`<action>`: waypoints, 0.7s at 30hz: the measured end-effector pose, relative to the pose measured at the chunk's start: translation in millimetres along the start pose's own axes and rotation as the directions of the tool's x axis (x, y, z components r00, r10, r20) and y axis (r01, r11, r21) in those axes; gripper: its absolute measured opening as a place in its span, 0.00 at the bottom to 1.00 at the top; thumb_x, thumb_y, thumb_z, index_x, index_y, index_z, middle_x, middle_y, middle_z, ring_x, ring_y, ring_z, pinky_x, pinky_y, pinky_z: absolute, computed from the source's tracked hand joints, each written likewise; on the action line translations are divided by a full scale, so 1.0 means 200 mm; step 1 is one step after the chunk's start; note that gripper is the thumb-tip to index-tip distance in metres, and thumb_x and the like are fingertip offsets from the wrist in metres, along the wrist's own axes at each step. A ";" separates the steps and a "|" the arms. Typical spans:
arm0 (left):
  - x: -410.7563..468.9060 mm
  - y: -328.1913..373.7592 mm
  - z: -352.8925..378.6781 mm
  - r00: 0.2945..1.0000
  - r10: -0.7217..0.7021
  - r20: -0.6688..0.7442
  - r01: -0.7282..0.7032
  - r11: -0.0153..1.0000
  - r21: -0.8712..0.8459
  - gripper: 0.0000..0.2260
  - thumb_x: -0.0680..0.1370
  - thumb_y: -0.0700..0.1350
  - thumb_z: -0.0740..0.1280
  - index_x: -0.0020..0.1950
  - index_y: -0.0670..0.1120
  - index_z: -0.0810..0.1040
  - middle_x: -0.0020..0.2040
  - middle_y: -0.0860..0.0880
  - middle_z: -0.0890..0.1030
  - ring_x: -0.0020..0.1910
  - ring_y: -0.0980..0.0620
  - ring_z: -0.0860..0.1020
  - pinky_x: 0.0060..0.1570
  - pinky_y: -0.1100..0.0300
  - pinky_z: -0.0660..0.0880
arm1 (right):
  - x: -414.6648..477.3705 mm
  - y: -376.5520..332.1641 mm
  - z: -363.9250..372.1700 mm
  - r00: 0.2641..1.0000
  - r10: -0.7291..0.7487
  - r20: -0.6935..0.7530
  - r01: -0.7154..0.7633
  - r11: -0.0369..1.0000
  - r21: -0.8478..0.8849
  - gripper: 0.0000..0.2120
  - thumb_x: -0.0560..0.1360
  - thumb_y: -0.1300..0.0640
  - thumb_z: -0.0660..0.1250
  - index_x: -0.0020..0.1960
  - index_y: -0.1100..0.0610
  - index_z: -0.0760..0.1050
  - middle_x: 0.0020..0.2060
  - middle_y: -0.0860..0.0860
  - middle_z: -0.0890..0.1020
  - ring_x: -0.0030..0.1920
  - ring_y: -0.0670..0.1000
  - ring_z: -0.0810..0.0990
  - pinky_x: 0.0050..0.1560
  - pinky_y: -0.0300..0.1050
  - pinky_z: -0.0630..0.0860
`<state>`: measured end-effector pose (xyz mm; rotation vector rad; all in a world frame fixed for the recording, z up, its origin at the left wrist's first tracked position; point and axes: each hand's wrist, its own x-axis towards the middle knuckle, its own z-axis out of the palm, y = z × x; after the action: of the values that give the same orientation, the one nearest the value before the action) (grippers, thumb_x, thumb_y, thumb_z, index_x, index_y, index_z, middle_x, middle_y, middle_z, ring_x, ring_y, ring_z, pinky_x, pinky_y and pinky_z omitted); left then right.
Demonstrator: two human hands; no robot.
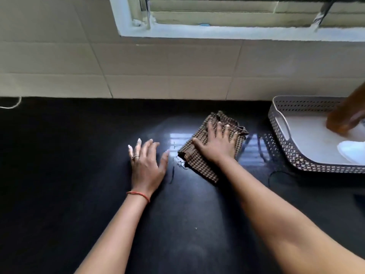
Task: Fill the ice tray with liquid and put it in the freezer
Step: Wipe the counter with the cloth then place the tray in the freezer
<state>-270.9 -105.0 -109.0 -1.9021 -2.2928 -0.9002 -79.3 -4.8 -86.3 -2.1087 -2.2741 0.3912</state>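
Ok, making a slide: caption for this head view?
Right hand presses a checked cloth on the dark counter; left hand open beside it.

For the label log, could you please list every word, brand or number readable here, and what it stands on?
None readable: the checked cloth, perforated tray and black counter show no text. The brown object in the tray is too blurred to tell.
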 end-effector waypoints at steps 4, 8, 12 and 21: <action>0.03 0.03 0.02 0.999 -0.046 0.013 0.047 0.994 -0.097 0.32 0.77 0.64 0.50 0.60 0.39 0.77 0.62 0.39 0.77 0.69 0.36 0.67 0.71 0.41 0.55 | -0.20 -0.11 0.09 0.908 -0.419 0.002 0.418 0.906 -0.061 0.36 0.73 0.29 0.45 0.77 0.43 0.44 0.78 0.49 0.45 0.77 0.53 0.41 0.75 0.56 0.37; 0.03 0.02 0.02 0.996 -0.086 0.000 0.085 0.985 -0.153 0.38 0.76 0.68 0.43 0.60 0.39 0.77 0.62 0.40 0.77 0.70 0.38 0.66 0.71 0.44 0.54 | -0.07 0.12 0.03 0.975 -0.218 -0.036 0.215 0.974 -0.075 0.37 0.68 0.25 0.44 0.74 0.37 0.50 0.78 0.51 0.42 0.77 0.57 0.40 0.75 0.57 0.40; 0.04 0.03 0.00 0.994 -0.112 0.010 0.112 0.967 -0.229 0.38 0.76 0.69 0.43 0.60 0.40 0.76 0.62 0.42 0.77 0.70 0.40 0.66 0.72 0.45 0.54 | 0.24 -0.02 -0.02 0.993 -0.112 0.024 0.114 0.990 -0.077 0.35 0.73 0.30 0.47 0.76 0.42 0.45 0.78 0.52 0.43 0.77 0.60 0.39 0.74 0.59 0.38; 0.03 -0.04 -0.08 0.935 -0.220 -0.278 0.041 0.846 -0.532 0.30 0.80 0.61 0.49 0.56 0.38 0.77 0.61 0.41 0.77 0.66 0.44 0.71 0.71 0.47 0.60 | -0.15 -0.41 0.12 0.655 -0.746 0.120 0.755 0.642 -0.135 0.32 0.75 0.41 0.44 0.77 0.47 0.48 0.78 0.49 0.48 0.77 0.55 0.44 0.75 0.53 0.41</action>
<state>-285.8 -107.5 -95.9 -1.5666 -2.1356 -1.8611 -160.8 -42.3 -89.7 -0.9759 -3.0191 0.2059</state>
